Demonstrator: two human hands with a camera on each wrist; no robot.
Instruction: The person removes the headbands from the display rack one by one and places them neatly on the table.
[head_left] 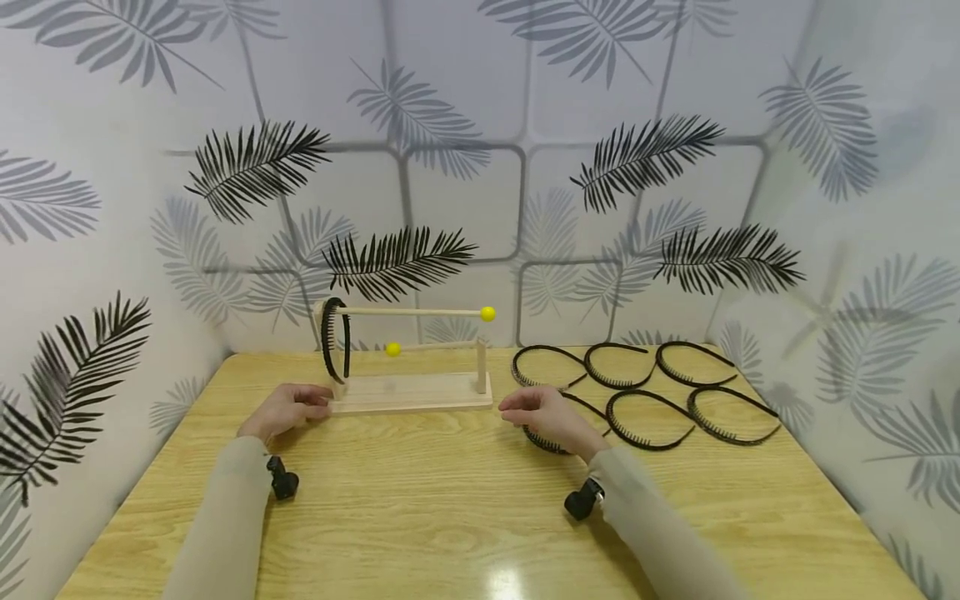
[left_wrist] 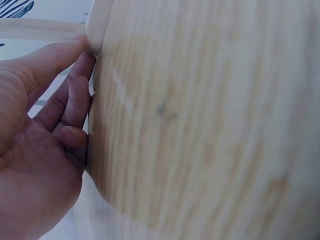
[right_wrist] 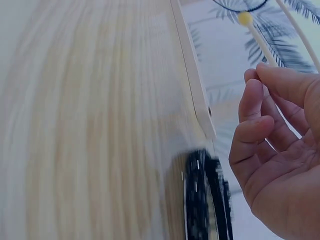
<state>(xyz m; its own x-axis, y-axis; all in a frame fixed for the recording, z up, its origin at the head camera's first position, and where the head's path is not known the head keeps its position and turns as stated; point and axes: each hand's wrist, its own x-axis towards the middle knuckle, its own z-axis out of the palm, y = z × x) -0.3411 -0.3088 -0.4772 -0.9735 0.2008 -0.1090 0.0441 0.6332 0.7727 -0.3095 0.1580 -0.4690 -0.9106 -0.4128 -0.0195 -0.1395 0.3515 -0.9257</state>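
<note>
A wooden stand (head_left: 412, 392) has a flat base, a post near each end, and two horizontal rods tipped with yellow balls. One black toothed headband (head_left: 327, 342) hangs on the upper rod beside the left post. My left hand (head_left: 288, 410) grips the base's left end; in the left wrist view its thumb meets the wood and the other fingers curl close to the tabletop. Off the base's right end, my right hand (head_left: 551, 415) holds nothing, fingers loosely curled and thumb close to the index finger. It partly covers the nearest black headband (head_left: 588, 408).
Several black headbands lie in two rows at the right, including a front-row headband (head_left: 648, 447) and a far-right headband (head_left: 731, 440). The wood-grain table (head_left: 420, 517) ends at a leaf-patterned backdrop (head_left: 465, 200). Black wrist cameras sit on both sleeves.
</note>
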